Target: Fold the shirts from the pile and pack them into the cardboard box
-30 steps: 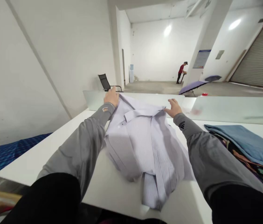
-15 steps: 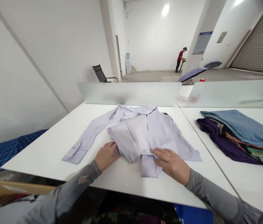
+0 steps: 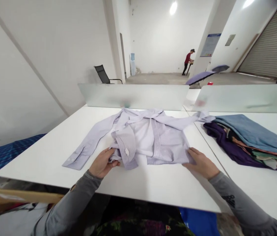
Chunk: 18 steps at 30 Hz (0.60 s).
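Observation:
A pale lilac striped shirt (image 3: 144,136) lies spread on the white table, collar at the far side. Its left sleeve (image 3: 86,146) stretches towards the near left, cuff flat on the table. The other sleeve (image 3: 182,123) reaches right, its end bunched beside a clothes pile. My left hand (image 3: 102,163) is closed on the shirt's crumpled left front, which is turned up so a small white patch shows. At the lower right corner of the shirt, my right hand (image 3: 201,163) pinches the edge between thumb and fingers.
To the right lies a pile of folded clothes (image 3: 253,137), blue on top. Frosted dividers (image 3: 133,96) run along the table's back. A cardboard box (image 3: 18,196) stands below at the near left. Far behind, a person (image 3: 187,62) in red stands near open umbrellas (image 3: 199,78).
My right hand has moved right from the shirt's middle to its lower right corner. The right sleeve now lies stretched out to the right. My left hand has lifted and bunched the left front.

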Each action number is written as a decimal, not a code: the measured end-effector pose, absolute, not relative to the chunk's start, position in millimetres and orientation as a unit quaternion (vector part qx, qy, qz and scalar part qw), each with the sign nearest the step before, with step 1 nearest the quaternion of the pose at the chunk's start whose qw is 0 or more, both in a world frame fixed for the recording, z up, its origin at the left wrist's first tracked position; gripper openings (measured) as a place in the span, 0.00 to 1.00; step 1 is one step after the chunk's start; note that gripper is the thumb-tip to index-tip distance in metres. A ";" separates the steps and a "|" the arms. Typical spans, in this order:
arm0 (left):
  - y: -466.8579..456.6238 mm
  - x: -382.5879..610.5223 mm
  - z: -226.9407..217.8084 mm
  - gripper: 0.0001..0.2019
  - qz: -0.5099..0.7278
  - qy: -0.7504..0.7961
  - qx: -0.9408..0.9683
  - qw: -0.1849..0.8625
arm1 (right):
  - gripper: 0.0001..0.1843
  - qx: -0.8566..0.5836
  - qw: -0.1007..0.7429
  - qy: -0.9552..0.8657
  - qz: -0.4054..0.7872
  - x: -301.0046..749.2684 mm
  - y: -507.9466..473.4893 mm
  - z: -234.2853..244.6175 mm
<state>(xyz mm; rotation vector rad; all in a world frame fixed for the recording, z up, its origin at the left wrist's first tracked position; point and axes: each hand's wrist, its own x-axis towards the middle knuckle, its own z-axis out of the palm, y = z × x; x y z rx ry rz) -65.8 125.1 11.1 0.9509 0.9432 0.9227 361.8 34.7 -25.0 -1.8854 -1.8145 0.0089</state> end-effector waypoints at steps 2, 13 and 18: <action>118.2 -72.3 21.0 0.13 0.410 0.429 0.428 0.681 | 0.16 -0.704 0.320 -0.634 0.010 349.7 25.0 -38.3; 94.2 -135.6 50.0 0.21 0.348 0.488 0.492 0.632 | 0.21 -0.632 0.318 -0.582 0.401 390.7 -28.0 39.9; 99.5 -148.8 16.9 0.25 0.341 0.567 0.522 0.539 | 0.27 -0.698 0.294 -0.583 0.293 387.9 -31.1 30.3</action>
